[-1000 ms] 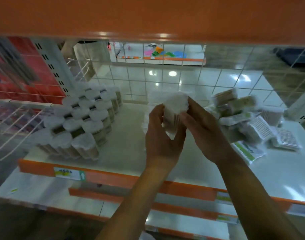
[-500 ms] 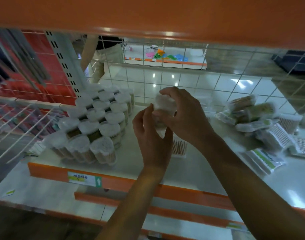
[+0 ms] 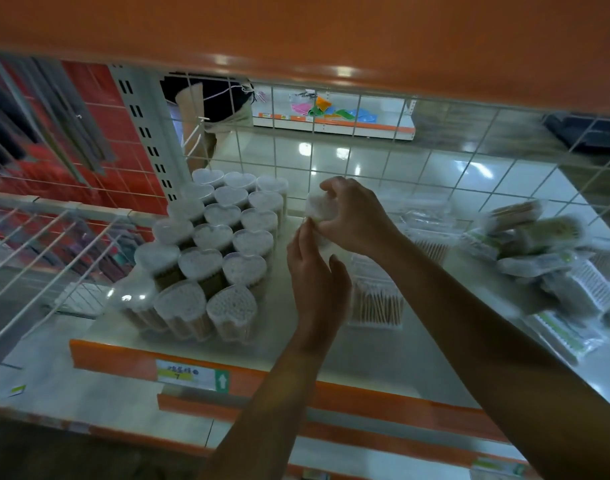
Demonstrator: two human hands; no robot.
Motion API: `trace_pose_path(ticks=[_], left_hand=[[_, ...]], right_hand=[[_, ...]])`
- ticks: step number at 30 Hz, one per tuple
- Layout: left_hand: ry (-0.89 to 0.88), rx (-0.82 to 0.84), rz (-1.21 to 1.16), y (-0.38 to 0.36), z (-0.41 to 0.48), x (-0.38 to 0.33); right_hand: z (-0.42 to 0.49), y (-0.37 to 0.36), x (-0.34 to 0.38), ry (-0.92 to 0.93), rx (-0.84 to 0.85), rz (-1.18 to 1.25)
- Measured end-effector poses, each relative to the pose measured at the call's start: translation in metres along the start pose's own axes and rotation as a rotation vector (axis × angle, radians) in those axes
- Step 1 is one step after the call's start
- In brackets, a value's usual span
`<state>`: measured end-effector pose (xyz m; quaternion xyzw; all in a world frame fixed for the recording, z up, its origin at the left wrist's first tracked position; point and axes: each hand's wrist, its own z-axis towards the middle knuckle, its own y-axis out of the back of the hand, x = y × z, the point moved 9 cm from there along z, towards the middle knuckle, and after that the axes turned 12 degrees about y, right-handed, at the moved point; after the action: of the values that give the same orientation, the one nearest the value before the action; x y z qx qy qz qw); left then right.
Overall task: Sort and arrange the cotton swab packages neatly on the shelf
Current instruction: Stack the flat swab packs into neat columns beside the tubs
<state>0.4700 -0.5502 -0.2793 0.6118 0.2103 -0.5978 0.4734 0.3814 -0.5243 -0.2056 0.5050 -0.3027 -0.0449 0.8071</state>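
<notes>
**Desk:** Where is the swab tub (image 3: pixel 314 206) in this shot?

**Photographer:** Centre of the frame, over the shelf (image 3: pixel 383 353), just right of the block of heart-lidded tubs (image 3: pixel 220 244). The right hand (image 3: pixel 356 216) curls its fingers over the lid. The left hand (image 3: pixel 318 273) stands below, fingers fairly straight against the tub's side, thumb apart. The hands hide whether the base touches the shelf.

**Desk:** And the loose stock?

**Photographer:** A flat bag of swabs (image 3: pixel 376 301) lies beneath the wrists. A jumbled pile of bags (image 3: pixel 539 252) fills the right of the frame, well apart from the block.

**Desk:** What does a clean placement call for?

**Photographer:** Probably a new column. Turn the heart to match its neighbours and set the tub upright at the back by the wire grid (image 3: pixel 366 161), touching the block's right side. Then slide it flush. Let go only once the base sits flat, because a knock could topple the front tubs.
</notes>
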Motion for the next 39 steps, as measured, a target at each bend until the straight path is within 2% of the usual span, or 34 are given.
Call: trace_pose_path(ticks=[7,16,22,39], left_hand=[[0.165,0.111,-0.009,-0.022,0.026,0.025],[0.348,0.198,-0.098,-0.040,0.052,0.049],[0.371,0.190,-0.185,-0.043,0.056,0.051],[0.310,0.298,0.137,-0.041,0.044,0.043]], right_hand=[[0.028,-0.030,-0.027,-0.153,0.071,0.070],[0.048,-0.063,-0.050,-0.241,0.001,0.097],[0.055,-0.064,-0.060,-0.269,-0.074,0.057],[0.064,-0.066,-0.063,-0.265,-0.072,0.062]])
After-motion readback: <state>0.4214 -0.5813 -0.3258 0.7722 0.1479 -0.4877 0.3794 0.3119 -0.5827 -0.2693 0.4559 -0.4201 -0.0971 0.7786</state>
